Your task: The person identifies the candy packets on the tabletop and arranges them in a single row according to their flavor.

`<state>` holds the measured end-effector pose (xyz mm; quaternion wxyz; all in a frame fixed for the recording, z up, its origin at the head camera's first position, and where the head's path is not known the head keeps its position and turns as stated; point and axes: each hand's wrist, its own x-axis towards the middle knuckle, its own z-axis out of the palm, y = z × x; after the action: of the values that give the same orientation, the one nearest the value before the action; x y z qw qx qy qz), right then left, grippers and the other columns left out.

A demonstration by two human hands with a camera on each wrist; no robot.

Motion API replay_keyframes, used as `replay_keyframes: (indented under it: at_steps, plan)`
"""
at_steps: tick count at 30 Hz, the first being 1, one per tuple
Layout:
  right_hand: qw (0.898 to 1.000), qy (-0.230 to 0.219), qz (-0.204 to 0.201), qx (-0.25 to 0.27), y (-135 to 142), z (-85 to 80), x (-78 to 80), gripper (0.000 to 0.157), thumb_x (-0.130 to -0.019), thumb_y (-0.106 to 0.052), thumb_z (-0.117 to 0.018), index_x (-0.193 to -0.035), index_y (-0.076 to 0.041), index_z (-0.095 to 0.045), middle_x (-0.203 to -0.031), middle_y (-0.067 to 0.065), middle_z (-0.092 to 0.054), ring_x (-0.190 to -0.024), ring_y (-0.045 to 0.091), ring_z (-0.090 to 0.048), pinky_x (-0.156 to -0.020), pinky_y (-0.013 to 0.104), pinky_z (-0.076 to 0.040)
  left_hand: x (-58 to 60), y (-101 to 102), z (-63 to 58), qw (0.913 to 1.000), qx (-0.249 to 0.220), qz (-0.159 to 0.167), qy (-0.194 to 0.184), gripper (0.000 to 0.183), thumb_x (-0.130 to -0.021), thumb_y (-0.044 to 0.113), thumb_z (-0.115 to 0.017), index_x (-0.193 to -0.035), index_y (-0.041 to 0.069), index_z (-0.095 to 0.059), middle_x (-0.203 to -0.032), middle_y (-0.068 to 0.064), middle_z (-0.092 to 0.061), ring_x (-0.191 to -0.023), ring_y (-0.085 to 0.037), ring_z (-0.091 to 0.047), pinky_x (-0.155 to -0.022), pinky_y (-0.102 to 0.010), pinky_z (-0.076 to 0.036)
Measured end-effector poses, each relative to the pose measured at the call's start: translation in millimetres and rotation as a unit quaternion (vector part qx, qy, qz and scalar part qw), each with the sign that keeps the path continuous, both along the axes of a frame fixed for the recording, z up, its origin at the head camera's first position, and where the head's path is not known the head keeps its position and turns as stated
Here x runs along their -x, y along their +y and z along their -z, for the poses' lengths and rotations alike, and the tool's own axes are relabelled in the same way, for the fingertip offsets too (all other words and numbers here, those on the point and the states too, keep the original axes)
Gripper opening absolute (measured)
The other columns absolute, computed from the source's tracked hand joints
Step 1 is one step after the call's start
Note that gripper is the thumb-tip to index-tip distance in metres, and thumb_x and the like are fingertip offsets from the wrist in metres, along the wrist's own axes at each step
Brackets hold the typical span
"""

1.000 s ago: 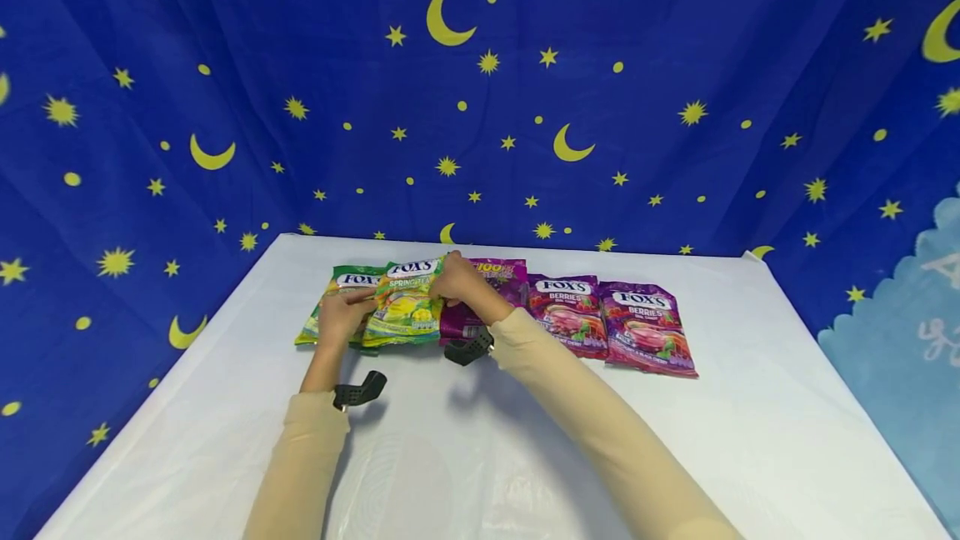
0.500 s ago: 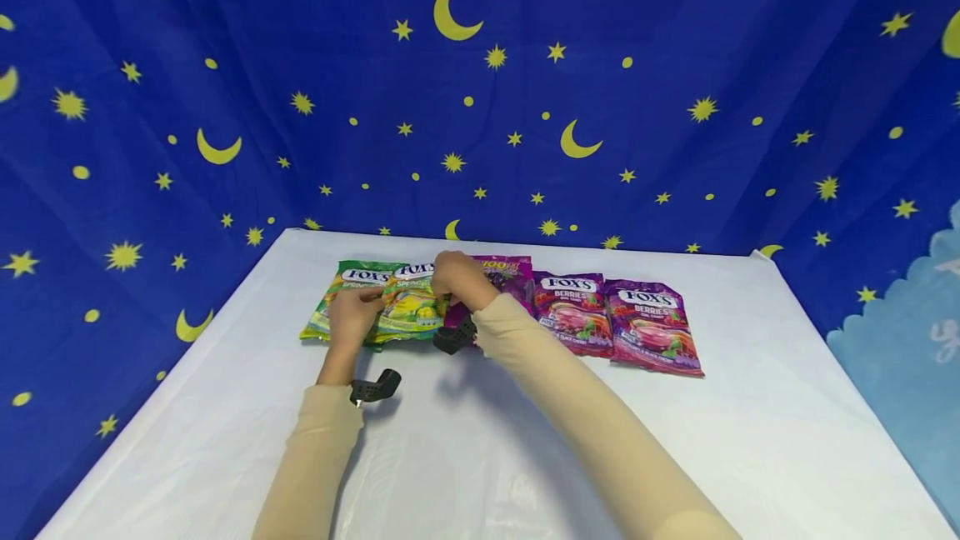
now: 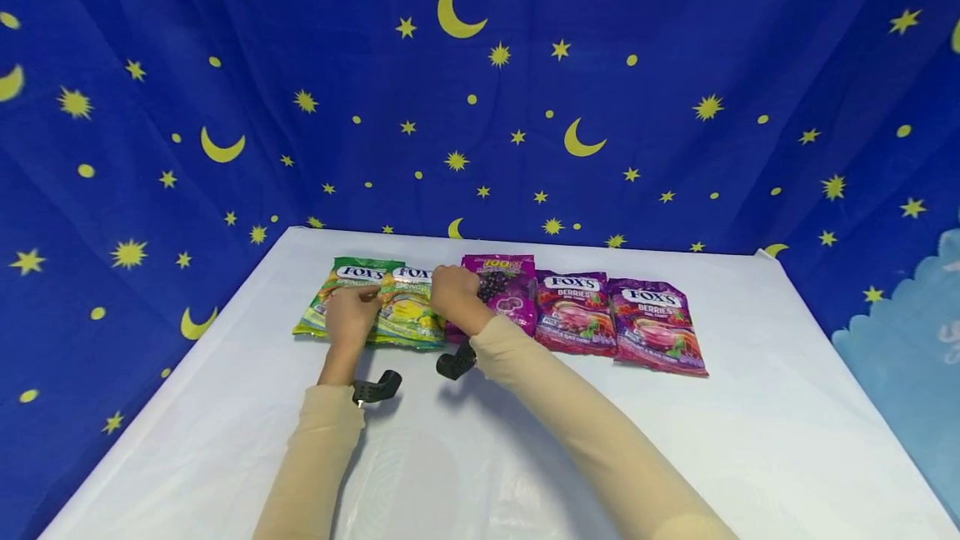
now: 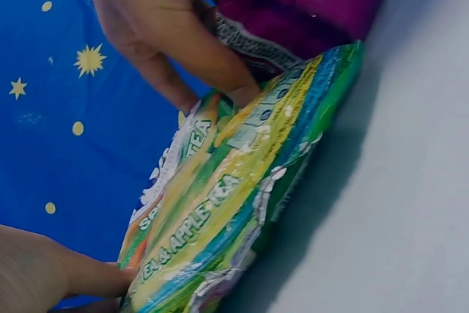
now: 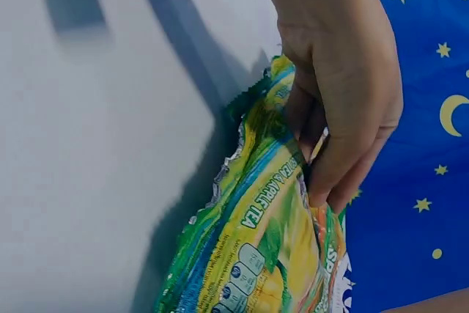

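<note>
Two green-and-yellow Fox's spring tea candy bags lie side by side at the left of the table. My left hand (image 3: 352, 317) overlaps the outer candy bag (image 3: 321, 298) and pinches the left edge of the inner candy bag (image 3: 408, 313). At that inner bag's right edge, my right hand (image 3: 456, 294) grips with thumb and fingers. The left wrist view shows the left hand (image 4: 58, 273) at the bag's near end and the right hand (image 4: 176, 27) at its far end. In the right wrist view, the right hand's fingers (image 5: 330, 174) press on the bag (image 5: 256, 210).
A magenta candy bag (image 3: 502, 286) with grapes on it lies right beside my right hand. Two purple Fox's berries bags (image 3: 573, 315) continue the row rightward. A white-covered table (image 3: 450, 457) carries them all, and a blue star-patterned cloth (image 3: 480, 90) hangs behind.
The inner spring tea bag has come down from a raised, tilted pose to lie level beside the outer one. My right hand has lowered slightly with it; the left stays at its edge.
</note>
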<state>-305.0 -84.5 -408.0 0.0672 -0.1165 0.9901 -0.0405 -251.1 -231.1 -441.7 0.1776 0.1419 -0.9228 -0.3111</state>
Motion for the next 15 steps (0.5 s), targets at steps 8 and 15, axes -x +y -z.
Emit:
replay_keyframes:
  at_steps: [8,15]
  plan:
    - [0.995,0.082,-0.041,0.030,8.6,10.6,-11.0,0.068,-0.074,-0.024,-0.079,-0.133,-0.009,-0.049,-0.118,0.016,-0.055,-0.082,0.024,-0.064,-0.064,0.039,-0.057,-3.1,11.9,6.9,0.9980,0.037,-0.001,0.051,0.024,-0.092,0.009,-0.063,-0.113,0.000,-0.070,-0.085,-0.018,-0.071,-0.049,-0.023,-0.055,-0.038,-0.031,-0.034]
    - [0.971,0.099,-0.045,0.212,29.3,1.6,-18.0,0.051,-0.081,-0.006,-0.067,-0.131,-0.006,-0.056,-0.115,0.018,-0.055,-0.057,0.019,-0.053,-0.044,0.032,-0.048,-1.2,13.1,8.4,0.9954,0.084,-0.027,0.038,0.023,-0.090,0.010,-0.064,-0.110,0.004,-0.072,-0.096,-0.021,-0.070,-0.062,-0.035,-0.062,-0.040,-0.041,-0.041]
